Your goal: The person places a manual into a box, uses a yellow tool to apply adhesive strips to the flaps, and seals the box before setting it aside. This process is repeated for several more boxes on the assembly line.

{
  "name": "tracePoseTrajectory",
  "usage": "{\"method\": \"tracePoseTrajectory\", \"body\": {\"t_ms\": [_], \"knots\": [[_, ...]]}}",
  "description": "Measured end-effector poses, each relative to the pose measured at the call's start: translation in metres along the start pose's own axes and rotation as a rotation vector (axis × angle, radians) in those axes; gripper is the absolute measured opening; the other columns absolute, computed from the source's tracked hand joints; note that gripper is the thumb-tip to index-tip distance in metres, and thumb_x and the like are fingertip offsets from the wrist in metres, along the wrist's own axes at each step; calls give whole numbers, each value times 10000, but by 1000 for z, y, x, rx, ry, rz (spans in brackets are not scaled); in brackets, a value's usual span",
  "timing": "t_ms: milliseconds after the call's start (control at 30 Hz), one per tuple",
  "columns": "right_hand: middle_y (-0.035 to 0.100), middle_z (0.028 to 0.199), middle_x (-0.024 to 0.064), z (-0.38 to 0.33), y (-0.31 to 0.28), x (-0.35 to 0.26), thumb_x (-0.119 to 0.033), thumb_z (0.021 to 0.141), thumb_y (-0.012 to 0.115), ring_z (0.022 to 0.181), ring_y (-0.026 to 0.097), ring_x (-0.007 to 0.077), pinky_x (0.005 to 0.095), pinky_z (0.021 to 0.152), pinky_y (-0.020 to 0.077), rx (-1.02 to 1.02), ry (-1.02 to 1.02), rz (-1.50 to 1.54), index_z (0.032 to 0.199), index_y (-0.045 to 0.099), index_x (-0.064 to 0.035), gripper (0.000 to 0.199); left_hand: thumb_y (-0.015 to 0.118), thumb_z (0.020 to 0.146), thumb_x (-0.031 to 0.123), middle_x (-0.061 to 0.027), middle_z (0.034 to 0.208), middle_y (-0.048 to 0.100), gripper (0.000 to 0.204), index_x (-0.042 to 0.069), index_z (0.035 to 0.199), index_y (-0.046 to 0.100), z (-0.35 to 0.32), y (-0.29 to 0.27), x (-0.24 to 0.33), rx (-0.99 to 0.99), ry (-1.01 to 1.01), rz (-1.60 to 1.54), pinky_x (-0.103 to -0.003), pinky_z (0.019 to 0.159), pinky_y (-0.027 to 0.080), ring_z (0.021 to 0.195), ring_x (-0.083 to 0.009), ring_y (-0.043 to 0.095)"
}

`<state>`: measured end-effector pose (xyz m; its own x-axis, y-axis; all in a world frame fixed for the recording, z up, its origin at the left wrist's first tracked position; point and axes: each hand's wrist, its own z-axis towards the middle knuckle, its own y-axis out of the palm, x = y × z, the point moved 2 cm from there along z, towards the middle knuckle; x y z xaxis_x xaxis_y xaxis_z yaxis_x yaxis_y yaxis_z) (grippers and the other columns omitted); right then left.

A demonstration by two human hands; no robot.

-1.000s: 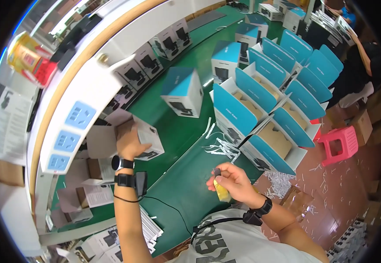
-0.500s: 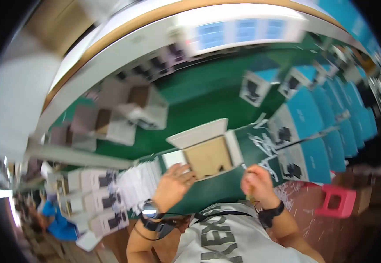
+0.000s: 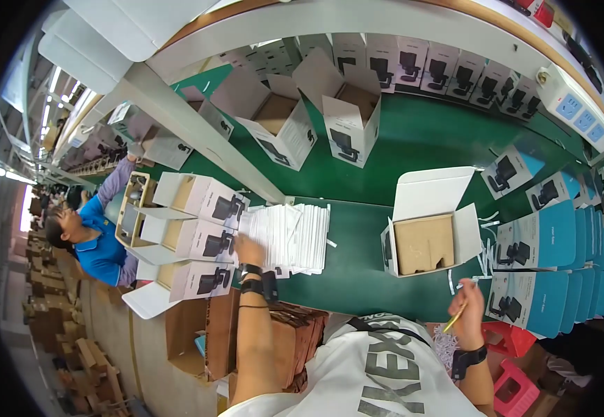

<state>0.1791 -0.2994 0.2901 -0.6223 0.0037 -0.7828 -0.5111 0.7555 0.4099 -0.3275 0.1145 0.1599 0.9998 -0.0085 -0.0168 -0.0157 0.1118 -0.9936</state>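
Observation:
My left hand (image 3: 249, 250) reaches to the left, at the seam between a pile of white folded leaflets (image 3: 305, 236) and a row of open white boxes (image 3: 208, 238) with a black device pictured on them. Its fingers are blurred, so whether they hold anything is unclear. My right hand (image 3: 470, 313) is closed around a slim yellow stick-like tool (image 3: 455, 317), off the front edge of the table. Ahead and left of it stands an open white box (image 3: 466, 236), flaps spread, a brown cardboard insert (image 3: 423, 244) inside.
Blue-and-white boxes (image 3: 556, 236) stand in rows at the right, with white paper strips (image 3: 485, 257) beside them. More open boxes (image 3: 344, 132) sit beyond a slanting white post (image 3: 205, 128). A co-worker in blue (image 3: 100, 240) is at far left. Red stools (image 3: 514, 386) stand below right.
The view has swung left, bringing the co-worker into sight. My left hand has gone from the open box to the leaflets and boxes at the left. My right hand keeps the yellow tool.

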Motion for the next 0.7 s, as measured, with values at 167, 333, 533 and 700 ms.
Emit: {"method": "tracePoseTrajectory", "body": {"t_ms": [167, 333, 533, 700], "knots": [[517, 733, 12, -46, -6, 39, -371, 1111, 536, 559, 484, 132, 296, 505, 422, 81, 219, -143, 1204, 600, -104, 290, 688, 824, 153, -268, 1041, 709, 189, 8, 942, 667, 14, -20, 77, -113, 11, -238, -522, 855, 551, 1013, -451, 688], [542, 801, -25, -16, 12, -4, -257, 1033, 693, 676, 525, 76, 237, 546, 423, 43, 39, -350, 1237, 600, -96, 276, 639, 880, 106, -205, 1014, 672, 201, -11, 1042, 617, 14, -50, 46, -58, 103, -500, -466, 861, 553, 993, -400, 670], [684, 1121, 23, 39, 32, -27, -213, 960, 775, 924, 648, 133, 275, 764, 544, 130, -321, -601, 1324, 582, -14, 458, 649, 880, 82, -198, 1333, 540, 891, 208, 1638, 200, -93, -295, 254, -197, 647, -2192, -627, 1131, 455, 1153, -316, 624], [697, 1116, 62, 21, 41, 10, -193, 970, 760, 918, 657, 131, 276, 803, 547, 93, -471, -671, 1377, 557, 14, 500, 744, 792, 14, -247, 1283, 552, 817, 154, 1477, 322, -121, -293, 330, 10, 1228, -1595, -533, 973, 542, 1102, -367, 635]]}}
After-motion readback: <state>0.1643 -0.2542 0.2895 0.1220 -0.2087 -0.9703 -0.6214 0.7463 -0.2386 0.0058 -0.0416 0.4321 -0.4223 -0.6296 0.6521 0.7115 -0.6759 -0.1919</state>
